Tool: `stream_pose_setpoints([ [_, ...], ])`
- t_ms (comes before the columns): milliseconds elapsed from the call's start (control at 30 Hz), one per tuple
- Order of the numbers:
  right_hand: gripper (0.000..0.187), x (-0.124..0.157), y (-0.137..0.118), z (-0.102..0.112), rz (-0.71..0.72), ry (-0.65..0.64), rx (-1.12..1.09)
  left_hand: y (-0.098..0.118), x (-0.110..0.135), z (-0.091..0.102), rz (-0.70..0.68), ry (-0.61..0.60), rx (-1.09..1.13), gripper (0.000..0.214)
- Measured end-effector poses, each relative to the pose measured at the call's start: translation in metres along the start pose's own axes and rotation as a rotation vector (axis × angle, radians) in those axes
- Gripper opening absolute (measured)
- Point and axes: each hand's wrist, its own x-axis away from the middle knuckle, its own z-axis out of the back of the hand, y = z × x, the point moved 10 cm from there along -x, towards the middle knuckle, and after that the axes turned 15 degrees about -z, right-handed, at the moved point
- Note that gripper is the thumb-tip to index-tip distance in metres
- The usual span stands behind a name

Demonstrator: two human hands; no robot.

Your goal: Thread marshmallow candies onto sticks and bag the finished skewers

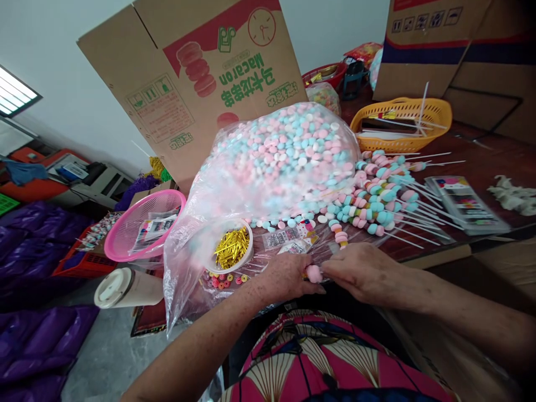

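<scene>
My left hand [288,276] is closed around a candy skewer; a pink marshmallow [314,273] and a bit of orange show past its fingertips. Close on the right, my right hand [364,273] has its fingers pressed together against the pink marshmallow; whatever else is in them is hidden. Just beyond lies another marshmallow skewer [340,234]. A big clear bag [276,162] of pink, blue and white marshmallows spreads ahead. Finished-looking skewers [377,201] with white sticks are piled at its right. Printed packets [288,237] lie beyond my left hand.
A white bowl [250,245] holds gold twist ties [232,249], with ring candies [221,281] in front. Left are a pink basket [109,245] and a lidded cup [138,287]. A yellow basket [441,114], a clear pack [469,206] and cardboard boxes [201,100] stand around.
</scene>
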Motion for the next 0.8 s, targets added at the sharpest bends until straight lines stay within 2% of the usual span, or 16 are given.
stream_pose_setpoints([
  [100, 0.020, -0.010, -0.001, -0.012, -0.051, -0.055, -0.098, -0.002, -0.003, -0.001, -0.020, 0.018, 0.112, 0.040],
  [200, 0.022, -0.010, 0.011, -0.012, -0.060, -0.021, -0.201, -0.013, 0.009, 0.009, -0.052, 0.064, 0.177, 0.078],
  [267, 0.023, -0.004, 0.021, -0.007, -0.051, 0.022, -0.218, -0.023, 0.021, 0.011, -0.070, 0.012, 0.164, 0.090],
  [367, 0.025, 0.002, 0.026, -0.003, -0.023, 0.042, -0.250, -0.035, 0.034, 0.001, -0.016, -0.118, 0.131, 0.065],
  [433, 0.025, 0.001, 0.021, -0.005, -0.011, 0.019, -0.251, -0.037, 0.034, -0.007, 0.042, -0.144, 0.141, 0.048],
  [567, 0.025, -0.012, 0.002, -0.019, -0.001, -0.054, -0.213, -0.028, 0.023, -0.014, 0.066, -0.075, 0.150, 0.037],
  [633, 0.024, -0.017, -0.001, -0.021, -0.006, -0.077, -0.280, -0.028, 0.022, -0.016, 0.064, -0.027, 0.200, 0.036],
  [733, 0.021, -0.017, 0.005, -0.008, 0.007, -0.020, -0.387, -0.036, 0.030, -0.016, 0.068, 0.065, 0.336, 0.039],
  [800, 0.024, -0.014, 0.009, 0.005, 0.036, 0.042, -0.370, -0.041, 0.036, -0.016, 0.065, 0.060, 0.373, 0.039],
])
